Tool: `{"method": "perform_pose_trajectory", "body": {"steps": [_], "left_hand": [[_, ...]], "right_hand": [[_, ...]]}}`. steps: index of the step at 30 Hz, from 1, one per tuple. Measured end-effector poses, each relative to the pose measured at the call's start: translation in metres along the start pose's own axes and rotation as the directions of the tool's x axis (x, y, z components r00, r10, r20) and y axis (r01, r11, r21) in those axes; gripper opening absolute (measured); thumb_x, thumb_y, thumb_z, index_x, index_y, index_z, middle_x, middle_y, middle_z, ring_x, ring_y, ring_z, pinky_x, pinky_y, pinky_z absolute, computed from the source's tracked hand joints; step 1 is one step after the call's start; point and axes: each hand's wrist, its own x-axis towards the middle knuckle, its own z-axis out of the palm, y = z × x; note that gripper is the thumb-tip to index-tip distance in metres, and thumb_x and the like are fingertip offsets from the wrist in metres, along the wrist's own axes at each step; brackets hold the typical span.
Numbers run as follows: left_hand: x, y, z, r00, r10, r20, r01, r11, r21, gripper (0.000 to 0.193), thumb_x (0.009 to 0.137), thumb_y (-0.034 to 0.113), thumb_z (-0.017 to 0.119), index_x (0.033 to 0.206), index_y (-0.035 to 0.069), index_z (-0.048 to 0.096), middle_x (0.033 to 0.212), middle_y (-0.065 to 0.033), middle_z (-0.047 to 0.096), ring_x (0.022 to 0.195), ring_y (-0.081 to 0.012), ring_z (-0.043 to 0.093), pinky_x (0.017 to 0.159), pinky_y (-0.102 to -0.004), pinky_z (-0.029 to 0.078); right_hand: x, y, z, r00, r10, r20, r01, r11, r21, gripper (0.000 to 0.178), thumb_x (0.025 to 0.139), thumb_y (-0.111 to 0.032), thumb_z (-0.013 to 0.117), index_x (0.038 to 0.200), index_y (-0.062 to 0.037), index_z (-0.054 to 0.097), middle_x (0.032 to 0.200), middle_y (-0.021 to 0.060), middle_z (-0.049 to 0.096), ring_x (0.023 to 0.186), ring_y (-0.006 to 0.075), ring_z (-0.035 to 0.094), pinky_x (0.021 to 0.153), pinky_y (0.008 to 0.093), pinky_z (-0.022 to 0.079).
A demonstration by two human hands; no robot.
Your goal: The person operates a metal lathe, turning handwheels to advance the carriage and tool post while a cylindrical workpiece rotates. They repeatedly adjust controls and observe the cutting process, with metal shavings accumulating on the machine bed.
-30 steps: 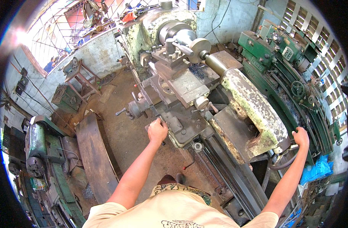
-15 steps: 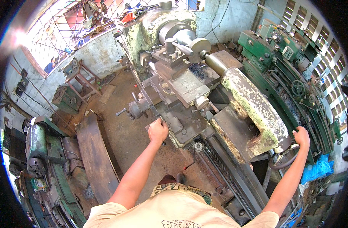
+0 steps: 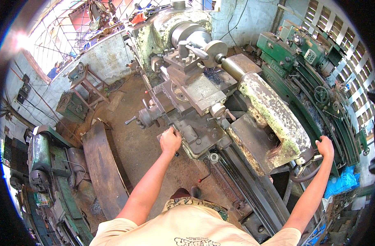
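My left hand (image 3: 170, 140) is closed in a fist at the near left edge of the lathe carriage (image 3: 197, 133). What it grips there is hidden under the fingers; a small black knob (image 3: 176, 154) shows just below it. Over at the right, my right hand (image 3: 326, 147) curls at the tailstock handwheel (image 3: 305, 178), whose rim passes partly behind my forearm. The tailstock (image 3: 273, 115), with peeling pale paint, carries a steel quill (image 3: 232, 68) that points at a round metal piece (image 3: 215, 50) in line with the chuck (image 3: 187, 35). Nearby sits the tool post (image 3: 183, 57) on its slide.
A green lathe (image 3: 294, 78) stands along the right wall, with a blue plastic bag (image 3: 343, 182) near its end. Another green machine (image 3: 52, 164) and a brown board (image 3: 103, 168) are at left. A lever with a red tip (image 3: 200, 180) hangs below the carriage.
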Motion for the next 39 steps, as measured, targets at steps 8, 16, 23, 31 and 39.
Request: {"method": "perform_pose_trajectory", "body": {"steps": [8, 16, 23, 31, 39], "left_hand": [[-0.0002, 0.0038, -0.0048, 0.998, -0.016, 0.056, 0.014, 0.999, 0.038, 0.022, 0.085, 0.021, 0.059, 0.081, 0.000, 0.063, 0.087, -0.0231, 0.067, 0.085, -0.0420, 0.065, 0.076, -0.0508, 0.052], [-0.0004, 0.0070, -0.0071, 0.998, -0.033, 0.060, 0.031, 0.999, 0.028, 0.022, 0.084, 0.021, 0.059, 0.080, 0.000, 0.063, 0.087, -0.0222, 0.067, 0.084, -0.0418, 0.065, 0.075, -0.0507, 0.052], [-0.0009, 0.0076, -0.0084, 0.998, -0.039, 0.053, 0.038, 0.999, 0.011, 0.023, 0.085, 0.022, 0.059, 0.081, 0.000, 0.063, 0.087, -0.0222, 0.067, 0.084, -0.0419, 0.065, 0.076, -0.0511, 0.051], [-0.0009, 0.0060, -0.0071, 1.000, -0.008, 0.010, 0.009, 1.000, -0.017, 0.024, 0.085, 0.023, 0.061, 0.079, -0.001, 0.060, 0.082, -0.0233, 0.066, 0.080, -0.0434, 0.064, 0.072, -0.0511, 0.050], [-0.0005, 0.0076, -0.0087, 0.998, -0.037, 0.053, 0.036, 0.999, 0.010, 0.022, 0.085, 0.020, 0.058, 0.081, -0.001, 0.063, 0.086, -0.0224, 0.068, 0.083, -0.0420, 0.066, 0.075, -0.0503, 0.052]], "right_hand": [[-0.0022, -0.0017, -0.0018, 1.000, -0.001, 0.006, 0.001, 1.000, -0.010, 0.043, 0.086, -0.022, 0.069, 0.119, 0.0048, 0.064, 0.119, 0.0286, 0.063, 0.114, 0.0392, 0.061, 0.099, 0.0445, 0.047], [0.0007, 0.0016, 0.0002, 1.000, -0.014, 0.019, 0.014, 1.000, -0.019, 0.044, 0.086, -0.023, 0.069, 0.120, 0.0043, 0.063, 0.119, 0.0281, 0.063, 0.114, 0.0391, 0.061, 0.099, 0.0445, 0.047], [0.0017, 0.0016, 0.0013, 1.000, 0.001, 0.013, -0.001, 1.000, -0.022, 0.044, 0.085, -0.023, 0.070, 0.120, 0.0032, 0.064, 0.120, 0.0274, 0.063, 0.115, 0.0385, 0.061, 0.099, 0.0440, 0.047], [0.0012, 0.0022, 0.0023, 1.000, -0.002, -0.027, 0.001, 0.999, -0.036, 0.042, 0.085, -0.023, 0.071, 0.118, 0.0024, 0.066, 0.116, 0.0271, 0.065, 0.112, 0.0388, 0.062, 0.097, 0.0446, 0.048], [-0.0013, 0.0008, -0.0001, 0.999, -0.013, -0.038, 0.012, 0.999, -0.037, 0.042, 0.083, -0.023, 0.072, 0.115, 0.0038, 0.066, 0.113, 0.0281, 0.065, 0.109, 0.0400, 0.063, 0.095, 0.0455, 0.049]]}}
